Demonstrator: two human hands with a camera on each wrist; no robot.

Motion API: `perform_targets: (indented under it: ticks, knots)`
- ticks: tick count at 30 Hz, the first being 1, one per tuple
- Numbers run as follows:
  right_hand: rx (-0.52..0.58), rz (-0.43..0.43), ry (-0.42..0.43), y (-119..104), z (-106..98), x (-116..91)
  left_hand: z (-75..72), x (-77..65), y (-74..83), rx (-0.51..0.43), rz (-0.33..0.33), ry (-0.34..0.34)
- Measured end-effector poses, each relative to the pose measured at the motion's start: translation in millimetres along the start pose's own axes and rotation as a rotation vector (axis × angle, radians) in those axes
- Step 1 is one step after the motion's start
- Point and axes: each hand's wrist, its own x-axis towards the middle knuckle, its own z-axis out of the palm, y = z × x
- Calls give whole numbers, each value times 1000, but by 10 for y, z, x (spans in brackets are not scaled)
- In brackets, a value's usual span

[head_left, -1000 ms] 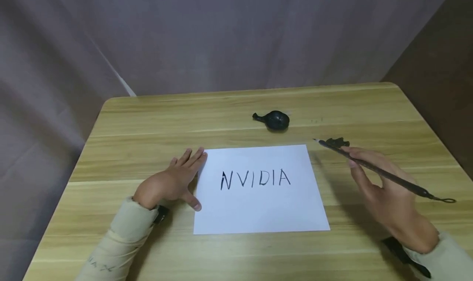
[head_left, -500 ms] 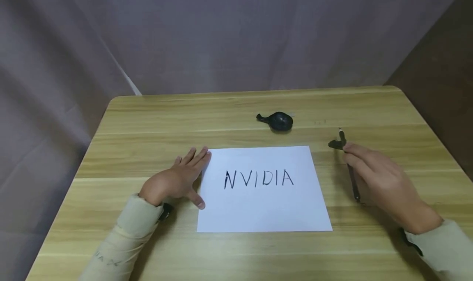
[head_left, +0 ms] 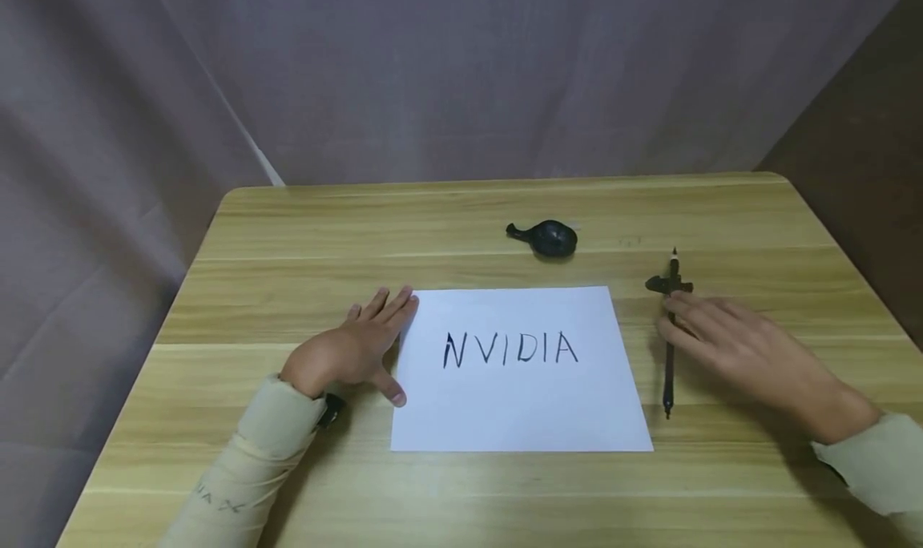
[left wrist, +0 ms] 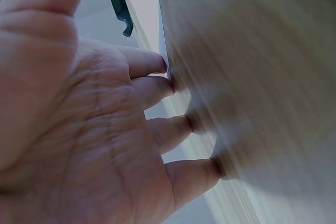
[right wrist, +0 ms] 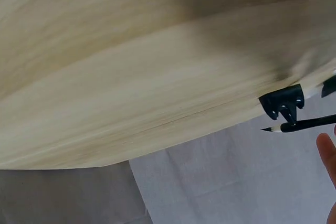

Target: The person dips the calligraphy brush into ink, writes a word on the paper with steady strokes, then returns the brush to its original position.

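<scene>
On the table lies a white sheet of paper [head_left: 522, 416] lettered NVIDIA in black. Spread along its left edge, my left hand [head_left: 349, 354] touches the paper and tabletop with straight fingers; in the left wrist view the fingertips [left wrist: 202, 169] press down. To the right, a dark writing brush [head_left: 669, 372] leans on a small black brush rest [head_left: 654, 284], tip pointing away from me. My right hand [head_left: 750, 352] is over the brush shaft, its fingers loose and overlapping it. In the right wrist view the brush tip [right wrist: 270, 128] extends past the rest, and a fingertip [right wrist: 326, 148] shows below the shaft.
A black gourd-shaped object [head_left: 551, 238] with a narrow neck lies behind the paper. The wooden table [head_left: 360, 235] ends at a grey curtain [head_left: 461, 75] at the back. A dark brown surface [head_left: 865, 155] stands at the right.
My right hand has lowered the writing brush from a raised slant onto the brush rest, turning its tip away from me, and loosened its fingers. My left hand stays on the paper's edge.
</scene>
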Motion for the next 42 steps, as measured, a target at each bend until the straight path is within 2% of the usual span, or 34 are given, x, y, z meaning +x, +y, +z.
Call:
perform_targets:
  ticks: [7,19,27,34,42]
  knots:
    - [-6,-24,-67,28,35,-56,-6,5,2,6,-3,-1]
    - [-10,-3,-100,17,88,-33,7,-24,14,-12,-7,9]
    - [-24,34,-148,-11,120,-45,6,-9,6,-7,1,5]
    - [9,81,-196,-65,152,-55,18,8,-3,-9,3,7]
    - [46,138,-206,-105,148,-23,13,4,2,-17,0,6]
